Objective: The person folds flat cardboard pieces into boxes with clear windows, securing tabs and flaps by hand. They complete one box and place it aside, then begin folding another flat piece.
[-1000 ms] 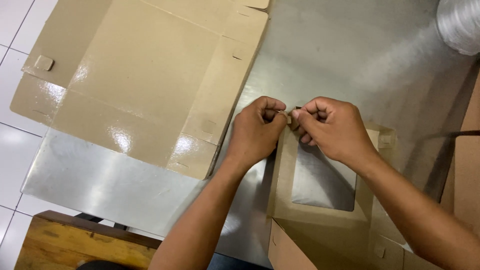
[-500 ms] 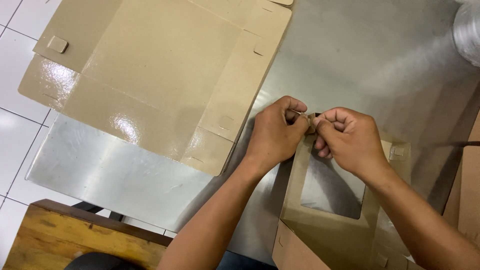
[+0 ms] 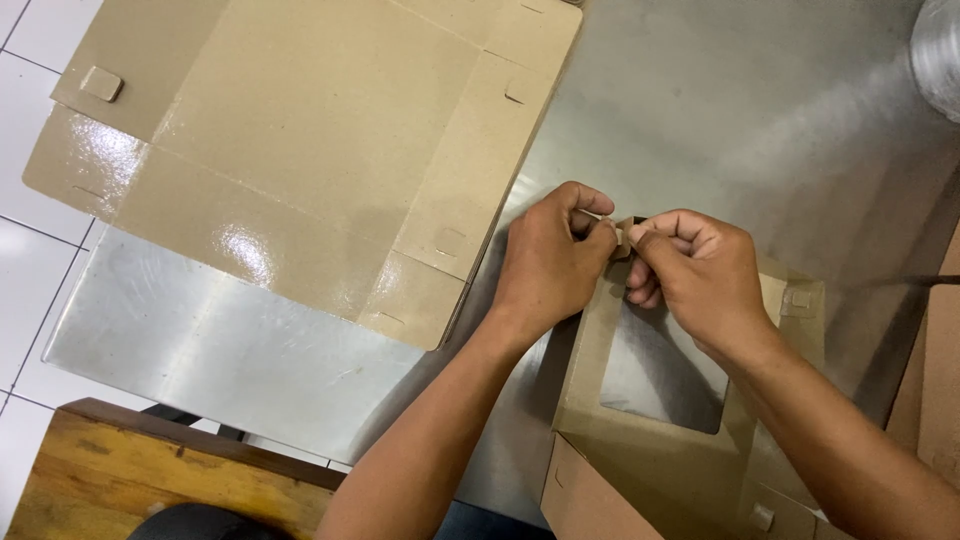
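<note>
From my seat I look straight down on a brushed grey metal table top [image 3: 760, 130], dull and softly streaked with light. Both of my hands meet near its middle. My left hand [image 3: 548, 265] is curled, thumb and fingers pinched together on a small brown cardboard tab [image 3: 622, 238]. My right hand [image 3: 695, 275] faces it, fingers folded in and thumb pressed against the same tab from the other side, so the two grips touch at that little flap. The tab belongs to the upper edge of a brown cardboard panel with a square window cut out [image 3: 620, 400], which lies flat on the table beneath my right wrist; through the window I see what looks like a clear glossy film with the grey metal showing behind it. The panel is matte kraft board, creased along straight fold lines, with small square slot marks near its right corner.

To the left, just beside my left hand, rests a stack of flat unfolded cardboard box blanks [image 3: 300, 150], tan and shiny, with scored folds and small punched tabs; its far left end overhangs the table edge. Under that overhang is a white tiled floor [image 3: 30, 300]. At the lower left a worn wooden bench top [image 3: 150, 480] shows yellow, scuffed grain. At the upper right corner sits a blurred roll of clear plastic film [image 3: 938, 50].
</note>
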